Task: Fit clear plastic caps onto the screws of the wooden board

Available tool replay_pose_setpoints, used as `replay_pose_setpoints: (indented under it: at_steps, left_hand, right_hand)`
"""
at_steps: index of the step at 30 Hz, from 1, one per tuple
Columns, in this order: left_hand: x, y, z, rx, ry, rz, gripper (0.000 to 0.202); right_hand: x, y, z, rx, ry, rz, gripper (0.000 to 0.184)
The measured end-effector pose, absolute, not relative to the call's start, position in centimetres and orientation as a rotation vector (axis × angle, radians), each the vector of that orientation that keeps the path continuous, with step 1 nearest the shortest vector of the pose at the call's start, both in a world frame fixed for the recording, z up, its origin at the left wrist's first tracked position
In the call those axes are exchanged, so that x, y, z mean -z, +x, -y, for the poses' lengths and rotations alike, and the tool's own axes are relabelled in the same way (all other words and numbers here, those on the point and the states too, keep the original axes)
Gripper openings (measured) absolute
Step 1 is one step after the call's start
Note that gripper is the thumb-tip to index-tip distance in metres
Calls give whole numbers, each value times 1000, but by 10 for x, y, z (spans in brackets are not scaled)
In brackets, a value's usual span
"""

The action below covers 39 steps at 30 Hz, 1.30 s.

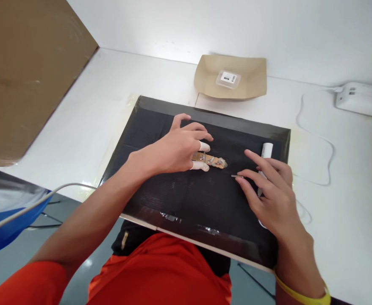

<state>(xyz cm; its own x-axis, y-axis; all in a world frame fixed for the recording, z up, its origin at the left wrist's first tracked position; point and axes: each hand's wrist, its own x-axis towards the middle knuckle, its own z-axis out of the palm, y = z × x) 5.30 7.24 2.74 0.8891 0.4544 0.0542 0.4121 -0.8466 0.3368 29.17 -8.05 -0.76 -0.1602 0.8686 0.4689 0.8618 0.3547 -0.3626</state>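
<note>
My left hand (186,146) reaches over the black mat, with white finger covers on the thumb and one finger. Those two fingertips close on either side of a narrow tan strip (210,160) that bears several small shiny, clear pieces. The strip's left end is hidden under the hand; its other fingers are raised and bent. To the right of the strip, my right hand (270,190) pinches a small thin metallic piece (237,176) between thumb and a finger, apart from the strip. A white cylinder (267,150) lies partly hidden behind my right hand.
The black mat (173,199) is taped to a white table (348,228). A brown paper tray (201,87) at the back holds a small clear labelled box (228,79). A white power strip (362,99) with a thin cable stands at right, and a brown panel (30,80) at left.
</note>
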Motion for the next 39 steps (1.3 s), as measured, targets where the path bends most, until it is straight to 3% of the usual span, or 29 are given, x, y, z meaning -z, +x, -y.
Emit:
replay_pose_setpoints:
  at_steps: [14, 20, 39]
  left_hand:
    - [-22, 57, -76, -211, 2709, -692, 29]
    - [-21, 58, -75, -224, 2715, -666, 18]
    - [-18, 44, -71, -270, 2674, -667, 24]
  right_hand:
    - [7, 292, 81, -20, -1490, 2025, 23]
    - [7, 292, 81, -15, -1486, 2022, 22]
    - [8, 293, 81, -25, -1486, 2023, 22]
